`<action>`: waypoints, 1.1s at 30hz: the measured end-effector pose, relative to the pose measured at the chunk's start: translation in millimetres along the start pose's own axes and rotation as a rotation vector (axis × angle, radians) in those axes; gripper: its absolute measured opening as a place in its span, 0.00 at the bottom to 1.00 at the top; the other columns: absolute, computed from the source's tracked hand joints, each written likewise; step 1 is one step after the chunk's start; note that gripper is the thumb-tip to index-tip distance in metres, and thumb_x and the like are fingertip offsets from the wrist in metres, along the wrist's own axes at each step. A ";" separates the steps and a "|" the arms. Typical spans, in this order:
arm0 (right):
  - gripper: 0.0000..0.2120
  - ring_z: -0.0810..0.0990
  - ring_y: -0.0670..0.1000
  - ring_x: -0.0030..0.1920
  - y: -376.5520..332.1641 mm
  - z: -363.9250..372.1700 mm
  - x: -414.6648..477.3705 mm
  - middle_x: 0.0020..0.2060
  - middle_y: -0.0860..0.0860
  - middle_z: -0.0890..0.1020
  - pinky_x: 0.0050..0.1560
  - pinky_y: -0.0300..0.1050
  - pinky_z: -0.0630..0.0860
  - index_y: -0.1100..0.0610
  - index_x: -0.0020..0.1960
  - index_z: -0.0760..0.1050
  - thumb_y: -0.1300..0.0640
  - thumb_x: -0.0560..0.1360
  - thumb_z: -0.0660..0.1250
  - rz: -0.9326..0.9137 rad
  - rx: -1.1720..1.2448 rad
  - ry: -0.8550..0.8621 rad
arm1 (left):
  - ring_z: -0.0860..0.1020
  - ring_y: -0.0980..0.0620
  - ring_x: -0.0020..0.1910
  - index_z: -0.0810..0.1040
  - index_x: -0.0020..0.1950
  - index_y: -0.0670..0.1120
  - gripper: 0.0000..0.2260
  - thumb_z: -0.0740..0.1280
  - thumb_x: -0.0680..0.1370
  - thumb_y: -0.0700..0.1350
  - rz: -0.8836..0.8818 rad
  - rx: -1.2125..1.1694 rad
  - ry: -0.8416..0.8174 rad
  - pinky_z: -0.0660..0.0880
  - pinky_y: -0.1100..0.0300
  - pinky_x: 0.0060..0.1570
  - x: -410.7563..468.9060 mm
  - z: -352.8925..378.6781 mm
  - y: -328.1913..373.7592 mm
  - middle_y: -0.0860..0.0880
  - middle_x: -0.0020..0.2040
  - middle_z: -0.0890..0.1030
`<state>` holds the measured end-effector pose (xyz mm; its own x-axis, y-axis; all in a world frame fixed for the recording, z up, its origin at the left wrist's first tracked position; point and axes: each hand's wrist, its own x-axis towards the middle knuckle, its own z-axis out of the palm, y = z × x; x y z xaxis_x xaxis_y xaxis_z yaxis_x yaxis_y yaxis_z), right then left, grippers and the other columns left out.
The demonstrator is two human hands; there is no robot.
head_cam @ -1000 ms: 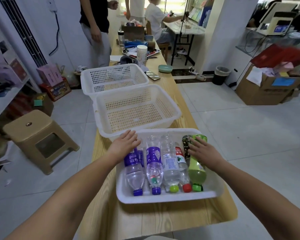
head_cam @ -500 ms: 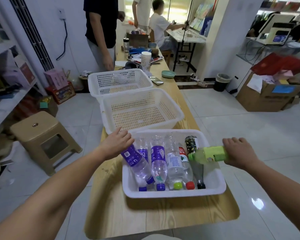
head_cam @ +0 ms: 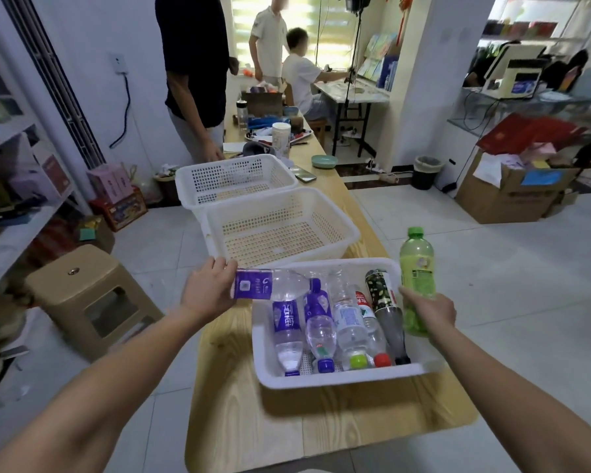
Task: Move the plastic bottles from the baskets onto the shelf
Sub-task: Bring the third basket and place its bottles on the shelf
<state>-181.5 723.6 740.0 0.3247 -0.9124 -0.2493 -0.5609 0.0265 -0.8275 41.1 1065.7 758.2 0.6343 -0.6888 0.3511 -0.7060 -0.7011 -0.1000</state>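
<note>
On the table (head_cam: 321,421), five bottles (head_cam: 350,322) are left in the near basket (head_cam: 338,380); a purple-labelled bottle (head_cam: 270,285) is gripped by the left hand (head_cam: 207,291), a green bottle (head_cam: 417,268) by the right hand (head_cam: 429,310).

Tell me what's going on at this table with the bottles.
A person is emptying the nearest white basket. Their left hand grips a purple-labelled water bottle sideways over its left rim; their right hand holds a green bottle upright by the right rim. Five bottles lie in that basket. The middle basket and far basket hold no bottles.
</note>
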 end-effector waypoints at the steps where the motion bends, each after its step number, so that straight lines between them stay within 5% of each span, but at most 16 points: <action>1: 0.26 0.81 0.57 0.42 0.5 2.8 -3.8 0.44 0.57 0.82 0.43 0.52 0.81 0.61 0.53 0.78 0.44 0.64 0.77 0.057 0.163 -0.041 | 0.77 0.47 0.46 0.74 0.54 0.44 0.24 0.73 0.69 0.59 -0.074 -0.048 -0.030 0.74 0.57 0.34 -1.7 3.2 6.3 0.46 0.48 0.78; 5: 0.24 0.82 0.57 0.41 2.4 3.1 -17.8 0.45 0.57 0.82 0.38 0.50 0.81 0.59 0.59 0.71 0.54 0.69 0.75 0.149 0.622 -0.303 | 0.75 0.50 0.52 0.70 0.58 0.48 0.24 0.72 0.70 0.60 -0.304 -0.286 -0.124 0.75 0.57 0.40 -9.1 6.3 48.5 0.49 0.53 0.77; 9: 0.12 0.81 0.51 0.28 2.0 -11.1 -39.6 0.30 0.54 0.80 0.29 0.45 0.79 0.59 0.49 0.72 0.59 0.69 0.72 0.221 0.841 -0.515 | 0.77 0.50 0.45 0.70 0.51 0.49 0.23 0.75 0.65 0.57 -0.543 -0.573 -0.198 0.76 0.56 0.41 -15.7 7.5 96.5 0.51 0.47 0.79; 13: 0.38 0.83 0.51 0.31 11.6 -32.4 -51.8 0.34 0.54 0.83 0.35 0.47 0.81 0.61 0.47 0.75 0.55 0.40 0.85 0.220 0.893 -0.605 | 0.78 0.50 0.42 0.72 0.53 0.50 0.24 0.76 0.65 0.58 -0.665 -0.808 -0.261 0.73 0.58 0.41 -17.8 4.9 134.3 0.51 0.46 0.80; 16: 0.44 0.83 0.51 0.31 19.7 -48.5 -61.9 0.33 0.55 0.83 0.35 0.46 0.81 0.63 0.47 0.74 0.56 0.33 0.85 0.213 0.910 -0.623 | 0.79 0.50 0.42 0.72 0.55 0.50 0.25 0.76 0.64 0.57 -0.687 -0.956 -0.284 0.76 0.56 0.45 -21.3 -1.3 160.8 0.50 0.47 0.81; 24: 0.39 0.83 0.52 0.33 75.3 -110.7 -97.3 0.34 0.56 0.82 0.33 0.47 0.81 0.63 0.48 0.74 0.58 0.40 0.84 0.287 1.026 -0.482 | 0.80 0.48 0.46 0.74 0.56 0.51 0.26 0.75 0.61 0.56 -0.483 -1.139 -0.432 0.78 0.50 0.51 -27.7 -26.5 244.0 0.50 0.47 0.82; 29: 0.40 0.83 0.52 0.36 127.7 -172.1 -129.2 0.37 0.56 0.82 0.37 0.46 0.81 0.61 0.54 0.72 0.59 0.44 0.83 0.264 1.131 -0.270 | 0.82 0.42 0.42 0.79 0.51 0.50 0.22 0.77 0.61 0.53 -0.248 -1.302 -0.608 0.79 0.47 0.45 -25.5 -32.1 322.3 0.47 0.42 0.84; 33: 0.39 0.83 0.52 0.36 167.3 -219.7 -162.0 0.38 0.56 0.82 0.37 0.46 0.81 0.61 0.56 0.70 0.57 0.50 0.82 0.235 1.201 -0.070 | 0.79 0.51 0.32 0.78 0.50 0.43 0.14 0.77 0.68 0.40 -0.105 -1.499 -0.815 0.75 0.60 0.33 -37.5 -62.2 383.2 0.47 0.36 0.81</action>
<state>-495.2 786.1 752.5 0.3711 -0.8118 -0.4507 0.4352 0.5809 -0.6879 -272.8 834.3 764.6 0.3420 -0.8972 -0.2795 -0.0081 -0.3002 0.9538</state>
